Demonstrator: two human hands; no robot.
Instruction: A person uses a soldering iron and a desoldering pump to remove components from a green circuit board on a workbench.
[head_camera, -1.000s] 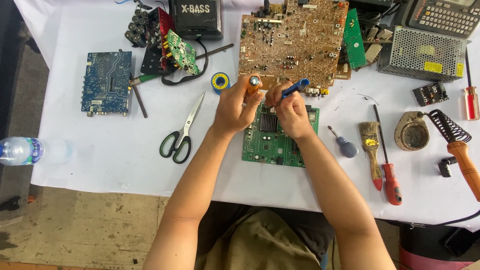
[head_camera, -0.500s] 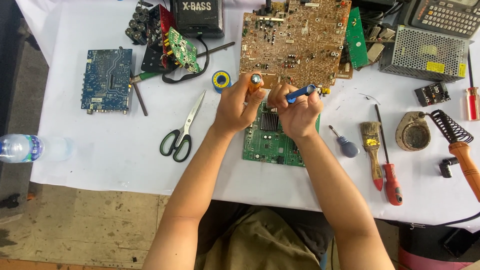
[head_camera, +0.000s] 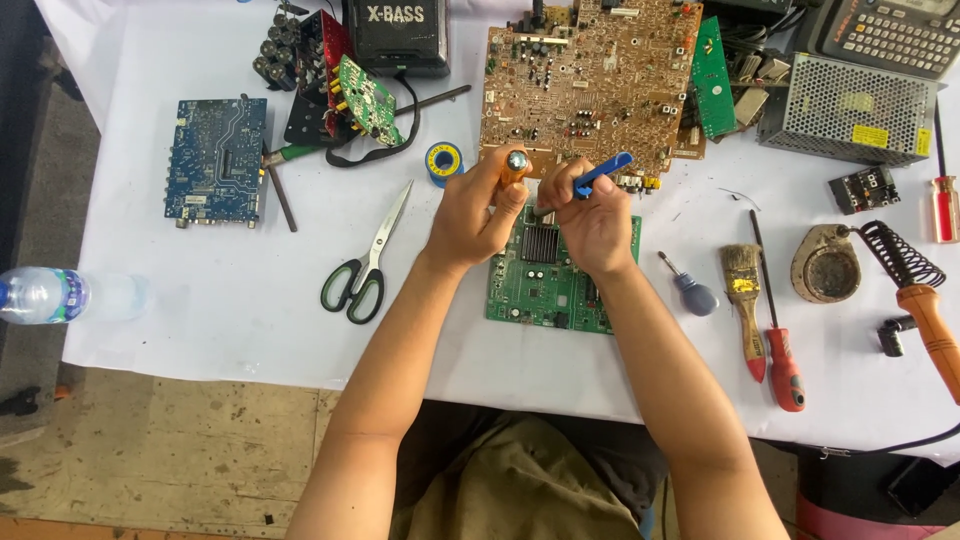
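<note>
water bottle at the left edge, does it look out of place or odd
Yes. The clear plastic water bottle lies on its side at the white table's left edge, partly overhanging it, apart from the blue circuit board.

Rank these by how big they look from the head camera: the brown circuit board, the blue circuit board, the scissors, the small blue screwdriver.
1. brown circuit board
2. blue circuit board
3. scissors, long but thin
4. small blue screwdriver

All lie flat on the table, so nearness hardly matters.
</note>
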